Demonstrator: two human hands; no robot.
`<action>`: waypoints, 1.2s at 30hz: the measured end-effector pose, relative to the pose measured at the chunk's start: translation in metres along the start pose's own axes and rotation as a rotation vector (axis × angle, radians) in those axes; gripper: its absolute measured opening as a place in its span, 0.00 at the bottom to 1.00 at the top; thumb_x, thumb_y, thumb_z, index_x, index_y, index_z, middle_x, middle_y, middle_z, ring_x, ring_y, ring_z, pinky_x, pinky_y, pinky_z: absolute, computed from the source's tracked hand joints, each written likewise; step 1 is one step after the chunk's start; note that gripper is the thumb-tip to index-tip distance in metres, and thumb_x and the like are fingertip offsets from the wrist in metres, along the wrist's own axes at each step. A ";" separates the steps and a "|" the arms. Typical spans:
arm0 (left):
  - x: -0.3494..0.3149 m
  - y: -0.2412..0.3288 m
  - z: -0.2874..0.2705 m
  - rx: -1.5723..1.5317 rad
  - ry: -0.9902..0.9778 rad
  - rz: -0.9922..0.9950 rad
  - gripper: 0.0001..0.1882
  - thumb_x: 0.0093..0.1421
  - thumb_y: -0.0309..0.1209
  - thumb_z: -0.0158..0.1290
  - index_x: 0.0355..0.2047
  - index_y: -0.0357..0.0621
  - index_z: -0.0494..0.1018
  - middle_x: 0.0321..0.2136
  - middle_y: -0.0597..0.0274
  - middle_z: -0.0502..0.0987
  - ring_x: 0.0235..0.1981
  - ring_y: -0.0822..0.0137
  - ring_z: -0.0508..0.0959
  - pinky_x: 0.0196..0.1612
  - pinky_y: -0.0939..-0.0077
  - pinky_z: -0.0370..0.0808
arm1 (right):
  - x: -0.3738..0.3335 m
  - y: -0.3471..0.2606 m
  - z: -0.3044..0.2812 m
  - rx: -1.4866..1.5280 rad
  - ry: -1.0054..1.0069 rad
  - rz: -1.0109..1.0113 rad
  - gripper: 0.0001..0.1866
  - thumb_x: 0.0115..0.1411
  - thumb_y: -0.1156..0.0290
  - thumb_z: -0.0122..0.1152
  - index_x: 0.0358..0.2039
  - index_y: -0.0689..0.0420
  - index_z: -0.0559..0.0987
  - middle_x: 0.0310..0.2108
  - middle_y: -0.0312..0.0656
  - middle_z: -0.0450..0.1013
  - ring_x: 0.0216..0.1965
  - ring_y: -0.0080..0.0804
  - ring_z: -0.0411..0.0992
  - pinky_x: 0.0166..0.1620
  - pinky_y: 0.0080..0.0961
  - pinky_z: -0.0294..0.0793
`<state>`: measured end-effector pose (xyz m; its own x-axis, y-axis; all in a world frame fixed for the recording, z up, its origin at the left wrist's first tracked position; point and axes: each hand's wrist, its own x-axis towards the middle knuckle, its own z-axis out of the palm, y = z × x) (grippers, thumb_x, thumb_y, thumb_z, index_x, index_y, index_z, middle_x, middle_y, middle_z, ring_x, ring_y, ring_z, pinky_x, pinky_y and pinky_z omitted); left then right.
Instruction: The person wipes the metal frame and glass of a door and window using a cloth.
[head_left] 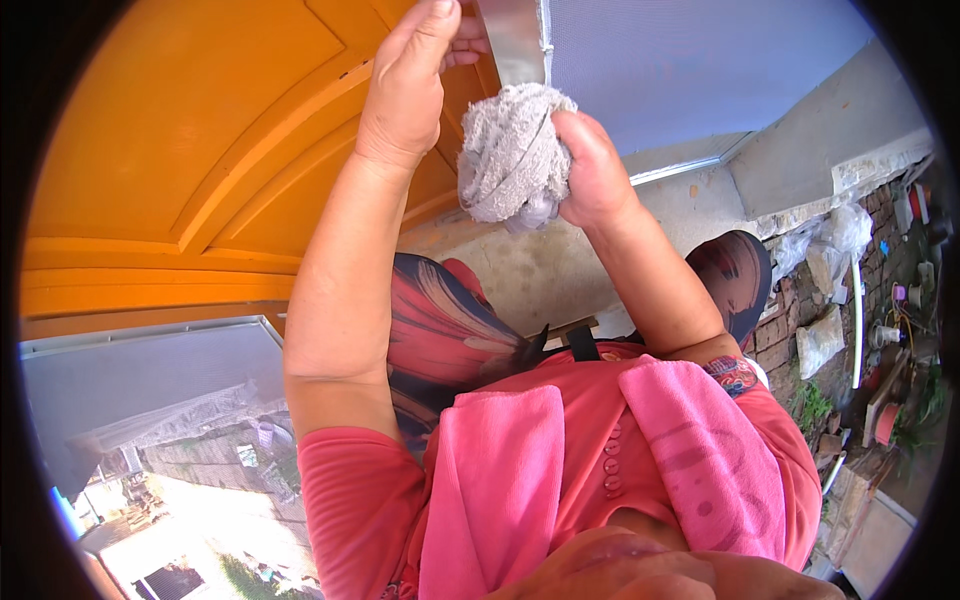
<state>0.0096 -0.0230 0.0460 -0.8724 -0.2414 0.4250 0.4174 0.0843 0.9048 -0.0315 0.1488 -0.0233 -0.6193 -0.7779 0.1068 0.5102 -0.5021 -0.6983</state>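
Note:
A bunched grey terry rag (512,155) is gripped in my right hand (597,172), its thumb pressed along the rag's side. The rag is at the lower end of a silver metal frame strip (513,42), which borders a bluish mesh screen panel (690,70). My left hand (425,60) is raised at the top edge, beside the strip. Its thumb stands apart from the slightly bent fingers, with nothing visible between them. The fingertips are close to the strip, but whether they touch it is unclear. Behind this hand is an orange panelled door (200,130).
Beneath my arms runs a concrete ledge (545,285), near my knees in patterned leggings. A pink towel (495,480) hangs around my neck. At right are plastic bags (845,235), a white pipe (857,325) and brick paving. A reflective pane (160,400) stands at lower left.

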 end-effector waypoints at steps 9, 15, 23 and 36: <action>0.003 -0.007 -0.008 -0.081 0.019 -0.099 0.28 0.74 0.52 0.39 0.55 0.38 0.71 0.46 0.57 0.79 0.47 0.65 0.78 0.54 0.68 0.72 | -0.004 0.026 -0.026 0.006 0.104 0.081 0.25 0.71 0.65 0.37 0.57 0.69 0.74 0.51 0.53 0.78 0.51 0.45 0.78 0.56 0.41 0.77; 0.008 -0.002 -0.014 -0.046 -0.038 -0.147 0.55 0.66 0.74 0.19 0.63 0.31 0.64 0.52 0.48 0.78 0.51 0.59 0.77 0.61 0.63 0.69 | 0.004 -0.008 0.014 0.053 0.020 -0.062 0.22 0.69 0.69 0.40 0.52 0.69 0.77 0.47 0.51 0.80 0.47 0.40 0.80 0.52 0.36 0.79; -0.002 0.022 0.012 -0.267 0.088 -0.282 0.53 0.68 0.72 0.18 0.58 0.31 0.67 0.49 0.46 0.78 0.49 0.57 0.76 0.59 0.66 0.69 | 0.014 -0.028 0.038 0.286 -0.134 -0.155 0.22 0.71 0.68 0.39 0.52 0.69 0.77 0.47 0.51 0.80 0.46 0.38 0.80 0.50 0.37 0.81; -0.003 0.024 0.008 -0.265 0.083 -0.258 0.56 0.66 0.74 0.18 0.61 0.31 0.67 0.52 0.47 0.79 0.55 0.56 0.79 0.61 0.62 0.74 | 0.038 -0.051 0.047 0.449 -0.589 -0.177 0.24 0.74 0.61 0.36 0.57 0.66 0.74 0.53 0.49 0.77 0.53 0.42 0.77 0.58 0.40 0.75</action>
<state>0.0202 -0.0124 0.0670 -0.9386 -0.3002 0.1703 0.2471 -0.2398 0.9389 -0.0529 0.1272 0.0499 -0.3580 -0.6815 0.6383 0.7048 -0.6456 -0.2939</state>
